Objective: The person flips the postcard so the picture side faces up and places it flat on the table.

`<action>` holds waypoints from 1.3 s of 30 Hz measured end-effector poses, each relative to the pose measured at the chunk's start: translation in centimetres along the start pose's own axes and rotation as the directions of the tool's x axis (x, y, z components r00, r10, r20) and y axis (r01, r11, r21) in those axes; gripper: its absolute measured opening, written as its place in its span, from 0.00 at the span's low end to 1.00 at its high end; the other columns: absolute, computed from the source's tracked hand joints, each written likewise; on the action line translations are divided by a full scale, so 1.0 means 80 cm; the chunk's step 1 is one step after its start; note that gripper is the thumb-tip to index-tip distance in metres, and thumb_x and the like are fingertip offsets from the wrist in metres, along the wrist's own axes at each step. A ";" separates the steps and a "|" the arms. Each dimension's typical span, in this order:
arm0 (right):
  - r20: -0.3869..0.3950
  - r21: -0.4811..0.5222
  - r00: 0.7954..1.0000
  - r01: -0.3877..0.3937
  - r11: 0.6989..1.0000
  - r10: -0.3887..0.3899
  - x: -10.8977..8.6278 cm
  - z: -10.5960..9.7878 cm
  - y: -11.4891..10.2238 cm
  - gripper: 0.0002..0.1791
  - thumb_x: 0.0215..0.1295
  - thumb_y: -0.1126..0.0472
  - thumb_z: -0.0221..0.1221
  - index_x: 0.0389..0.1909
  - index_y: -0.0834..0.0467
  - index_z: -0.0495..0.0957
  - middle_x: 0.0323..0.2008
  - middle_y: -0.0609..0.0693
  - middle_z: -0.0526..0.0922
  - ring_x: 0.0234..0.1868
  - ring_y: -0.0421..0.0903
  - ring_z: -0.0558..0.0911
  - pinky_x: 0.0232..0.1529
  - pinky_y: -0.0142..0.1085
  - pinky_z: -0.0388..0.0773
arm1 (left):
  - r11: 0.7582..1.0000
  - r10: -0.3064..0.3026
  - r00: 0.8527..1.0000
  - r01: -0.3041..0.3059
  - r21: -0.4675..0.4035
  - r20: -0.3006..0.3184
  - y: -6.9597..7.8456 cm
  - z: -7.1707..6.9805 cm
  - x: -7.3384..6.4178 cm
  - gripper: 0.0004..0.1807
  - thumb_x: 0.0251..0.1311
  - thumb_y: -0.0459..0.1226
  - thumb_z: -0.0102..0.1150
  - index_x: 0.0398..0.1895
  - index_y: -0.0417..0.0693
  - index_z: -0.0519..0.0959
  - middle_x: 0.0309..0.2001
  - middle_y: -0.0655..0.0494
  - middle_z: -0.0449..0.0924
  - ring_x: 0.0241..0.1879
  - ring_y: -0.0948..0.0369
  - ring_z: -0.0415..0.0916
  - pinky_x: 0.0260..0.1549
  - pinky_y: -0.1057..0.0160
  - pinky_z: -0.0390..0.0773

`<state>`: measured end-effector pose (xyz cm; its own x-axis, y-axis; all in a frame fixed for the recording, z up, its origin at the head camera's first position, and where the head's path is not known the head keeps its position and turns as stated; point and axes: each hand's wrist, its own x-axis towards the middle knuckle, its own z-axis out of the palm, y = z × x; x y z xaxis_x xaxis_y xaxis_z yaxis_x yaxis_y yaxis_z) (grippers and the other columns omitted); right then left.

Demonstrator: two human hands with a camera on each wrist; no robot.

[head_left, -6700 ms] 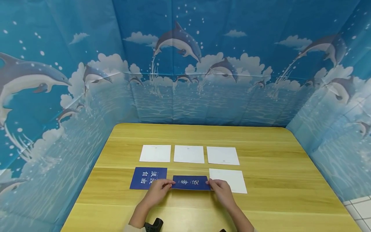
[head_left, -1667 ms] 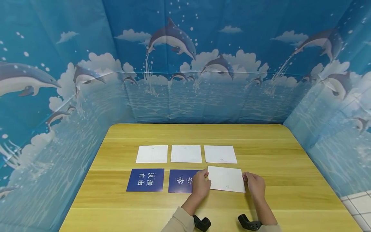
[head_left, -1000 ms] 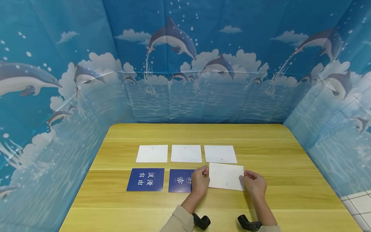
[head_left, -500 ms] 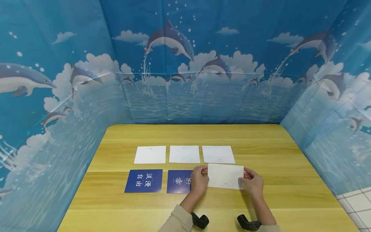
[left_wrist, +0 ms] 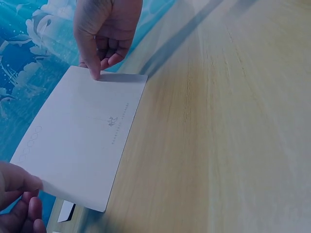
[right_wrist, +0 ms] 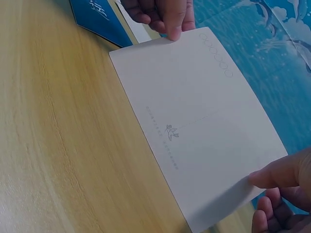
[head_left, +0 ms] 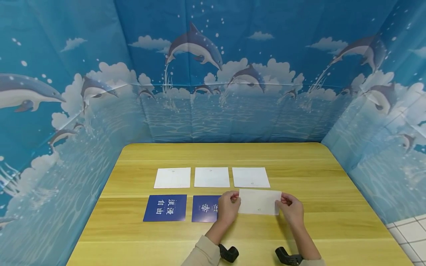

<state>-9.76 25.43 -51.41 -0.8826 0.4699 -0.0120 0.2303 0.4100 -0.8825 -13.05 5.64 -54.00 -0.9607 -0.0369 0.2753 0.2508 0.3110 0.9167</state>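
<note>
Both hands hold one white postcard [head_left: 259,202] by its two short ends, raised off the table at the right end of the front row. Thumb and fingers of the left hand [head_left: 229,207] pinch its left end; the right hand [head_left: 293,211] pinches the right end, thumb on the white face. Printed on that face are a small bird [right_wrist: 171,131] and a line of circles [right_wrist: 216,56]. Its other side is turned away. A blue postcard [head_left: 203,208] with white characters lies beside the left hand, which covers its right part. Farther left is another blue postcard [head_left: 165,208].
Behind the held card, a back row has three white cards: left [head_left: 172,177], middle [head_left: 212,177] and right [head_left: 251,177]. They lie on a wooden table [head_left: 299,159]. A dolphin-print curtain [head_left: 213,111] stands along its back and sides.
Earlier both hands held the middle blue postcard, which now lies flat. They moved right to the white postcard, lifted it and tipped it, so it looks shallower now.
</note>
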 end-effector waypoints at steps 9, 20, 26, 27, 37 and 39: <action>0.050 -0.045 0.997 0.056 0.997 -0.054 0.002 -0.005 0.001 0.17 0.55 0.72 0.60 0.44 0.76 0.73 0.35 0.63 0.76 0.32 0.43 0.72 0.27 0.21 0.69 | 0.994 0.072 0.997 -0.073 0.078 0.007 -0.001 -0.007 -0.002 0.06 0.47 0.25 0.62 0.31 0.38 0.83 0.26 0.56 0.79 0.28 0.64 0.75 0.28 0.69 0.75; 0.084 -0.175 0.983 0.178 0.968 -0.165 0.001 -0.011 0.003 0.15 0.55 0.70 0.60 0.41 0.76 0.75 0.32 0.62 0.78 0.32 0.50 0.75 0.27 0.24 0.71 | 0.929 0.240 0.970 -0.243 0.278 0.045 0.000 -0.014 -0.003 0.03 0.49 0.30 0.65 0.29 0.42 0.83 0.28 0.59 0.78 0.31 0.64 0.73 0.31 0.70 0.73; 0.061 -0.211 0.975 0.223 0.952 -0.215 -0.006 -0.014 -0.001 0.13 0.54 0.69 0.61 0.38 0.75 0.77 0.29 0.58 0.79 0.29 0.48 0.74 0.25 0.27 0.70 | 0.930 0.245 0.968 -0.252 0.267 0.060 0.002 -0.018 -0.007 0.03 0.49 0.30 0.65 0.29 0.42 0.83 0.28 0.60 0.78 0.30 0.65 0.72 0.30 0.71 0.72; 0.055 -0.214 0.974 0.228 0.950 -0.222 -0.007 -0.015 -0.001 0.13 0.54 0.69 0.62 0.38 0.74 0.78 0.28 0.57 0.79 0.29 0.47 0.74 0.25 0.27 0.70 | 0.931 0.245 0.967 -0.253 0.262 0.065 0.002 -0.018 -0.008 0.03 0.50 0.30 0.65 0.29 0.42 0.83 0.28 0.60 0.78 0.31 0.65 0.73 0.29 0.71 0.73; 0.089 -0.156 0.983 0.171 0.973 -0.159 -0.012 -0.026 0.003 0.17 0.58 0.64 0.61 0.42 0.74 0.78 0.33 0.62 0.81 0.30 0.39 0.76 0.27 0.26 0.72 | 0.935 0.257 0.958 -0.279 0.219 0.126 0.001 -0.024 -0.012 0.03 0.54 0.32 0.63 0.30 0.43 0.83 0.25 0.63 0.73 0.26 0.68 0.67 0.24 0.74 0.68; 0.105 -0.125 0.988 0.126 0.984 -0.113 -0.011 -0.029 0.005 0.18 0.59 0.62 0.61 0.43 0.74 0.77 0.35 0.62 0.81 0.30 0.35 0.75 0.29 0.25 0.72 | 0.948 0.242 0.961 -0.263 0.177 0.131 0.003 -0.023 -0.013 0.03 0.54 0.32 0.62 0.30 0.41 0.83 0.23 0.63 0.72 0.25 0.69 0.66 0.23 0.74 0.67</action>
<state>-7.91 26.99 -50.66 -0.9412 0.3355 0.0385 0.1665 0.5601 -0.8115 -11.81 3.96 -53.53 -0.8783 0.1649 0.4488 0.4697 0.4730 0.7455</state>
